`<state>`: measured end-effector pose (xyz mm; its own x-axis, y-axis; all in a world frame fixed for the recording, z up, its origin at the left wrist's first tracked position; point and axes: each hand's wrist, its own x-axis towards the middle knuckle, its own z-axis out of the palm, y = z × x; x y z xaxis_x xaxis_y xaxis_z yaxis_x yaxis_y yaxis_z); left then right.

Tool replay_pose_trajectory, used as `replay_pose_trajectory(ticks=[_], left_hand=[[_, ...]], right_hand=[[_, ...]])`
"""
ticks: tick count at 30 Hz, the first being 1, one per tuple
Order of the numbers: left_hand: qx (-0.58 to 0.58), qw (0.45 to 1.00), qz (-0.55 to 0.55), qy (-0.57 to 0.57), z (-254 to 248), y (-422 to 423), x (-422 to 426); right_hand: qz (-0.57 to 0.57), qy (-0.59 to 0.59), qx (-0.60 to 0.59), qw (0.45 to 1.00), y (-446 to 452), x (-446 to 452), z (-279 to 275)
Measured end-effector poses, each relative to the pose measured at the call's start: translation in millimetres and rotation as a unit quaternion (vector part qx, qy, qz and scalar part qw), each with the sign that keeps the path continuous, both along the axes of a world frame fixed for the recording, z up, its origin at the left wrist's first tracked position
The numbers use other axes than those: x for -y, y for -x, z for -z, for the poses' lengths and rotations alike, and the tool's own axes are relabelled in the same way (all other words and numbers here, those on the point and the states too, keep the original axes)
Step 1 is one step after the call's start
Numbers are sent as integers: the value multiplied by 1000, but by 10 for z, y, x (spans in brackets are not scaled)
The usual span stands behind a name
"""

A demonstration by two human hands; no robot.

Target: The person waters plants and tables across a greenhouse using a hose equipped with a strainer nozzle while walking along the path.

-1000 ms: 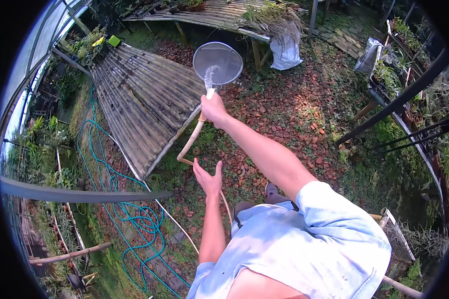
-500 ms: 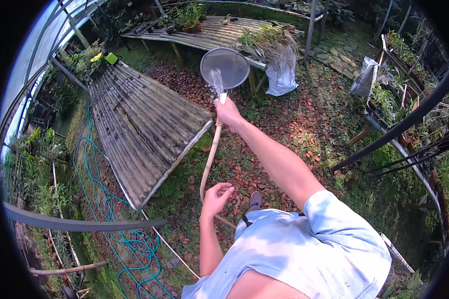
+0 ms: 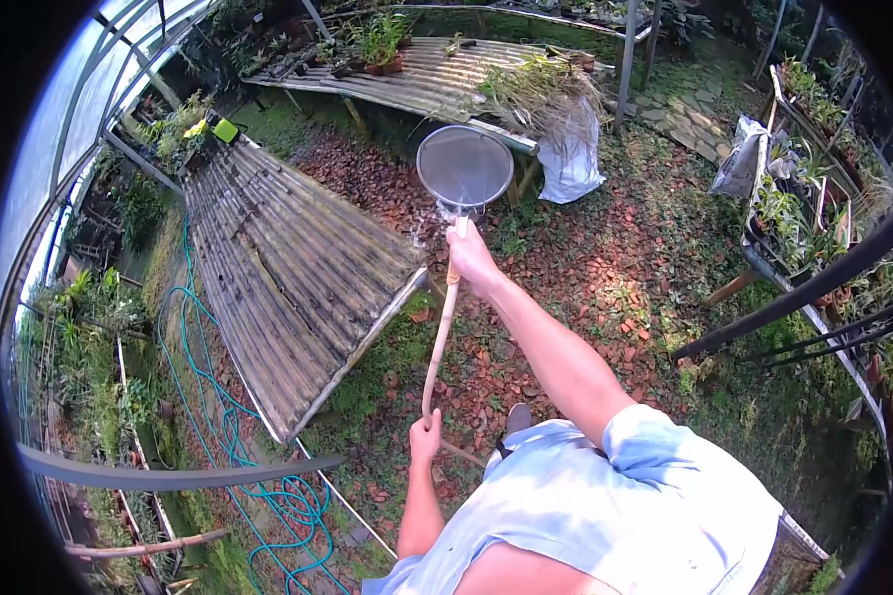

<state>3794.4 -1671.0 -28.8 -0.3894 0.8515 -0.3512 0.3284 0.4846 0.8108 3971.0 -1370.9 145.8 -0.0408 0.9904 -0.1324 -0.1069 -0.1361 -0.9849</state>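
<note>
My right hand [image 3: 474, 258] is stretched out ahead, closed around a white handle-like piece and the upper end of a tan hose [image 3: 439, 347]. Just beyond it, a round mesh strainer [image 3: 464, 167] with a thin rim is held out above the ground. Water [image 3: 446, 212] splashes near the strainer's lower edge, by my fingers. Lower down, my left hand [image 3: 426, 438] grips the same hose at its bend. From there the hose runs right toward my body. How the strainer and hose sit together inside my right hand is hidden.
A corrugated bench [image 3: 303, 288] stands to the left, with a tangled teal hose [image 3: 293, 511] beside it. Farther back, another corrugated bench [image 3: 446, 64] carries potted plants and dry grass above a white sack [image 3: 573, 164]. Dark metal bars [image 3: 794, 283] cross at right.
My left hand, previously loose beside the hose, has closed on it. The water spray has shrunk from a tall burst to a low splash. The view has shifted slightly.
</note>
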Motion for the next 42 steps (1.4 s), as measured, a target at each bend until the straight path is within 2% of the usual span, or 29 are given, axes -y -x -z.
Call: replay_pose_trajectory(ticks=[2,3,5,6,8,10,13,16,20,21,26,30,34,37,39,42], left_hand=[[-41,998,-39,39,-7,-187,-80],[-31,998,-27,40,-163,-326,-245],[-13,999,19,45,-259,-619,-543],[-6,998,45,48,-290,-735,-648],[17,996,57,73,-244,-974,-819],[5,994,86,66,-275,-1162,-943],[7,989,115,93,-442,-1373,-1057],[13,990,94,100,-488,-1555,-1134],[-6,993,69,92,-687,-1663,-1429],[-25,993,72,87,-761,-1722,-1532],[-66,993,93,40,-964,-1957,-1953],[-51,988,141,30,-1279,-2274,-2188],[16,988,149,29,-1554,-2460,-2396],[54,981,184,-4,-1223,-2356,-2664],[99,978,186,-2,-1177,-2333,-2804],[62,972,223,-39,-1037,-2348,-3153]], right_hand=[[6,12,-3,1000,-492,-429,260],[15,44,-18,999,-643,-580,333],[32,90,-63,993,-905,-807,292],[6,115,-46,992,-1093,-850,126],[19,134,-105,985,-1322,-960,-63],[5,140,-123,982,-1492,-1077,-37],[6,181,-219,959,-1660,-1120,-11],[-4,193,-288,938,-1788,-1204,40],[-8,174,-230,957,-2009,-1296,32],[-26,181,-265,947,-2099,-1359,6],[-14,136,-240,961,-2505,-1784,-76],[-21,105,-204,973,-2739,-2069,-186],[-7,98,-184,978,-2902,-2299,-259],[21,108,-186,976,-3014,-2448,-249],[53,104,-193,974,-3136,-2548,-227],[96,87,-197,972,-3333,-2753,-168]])
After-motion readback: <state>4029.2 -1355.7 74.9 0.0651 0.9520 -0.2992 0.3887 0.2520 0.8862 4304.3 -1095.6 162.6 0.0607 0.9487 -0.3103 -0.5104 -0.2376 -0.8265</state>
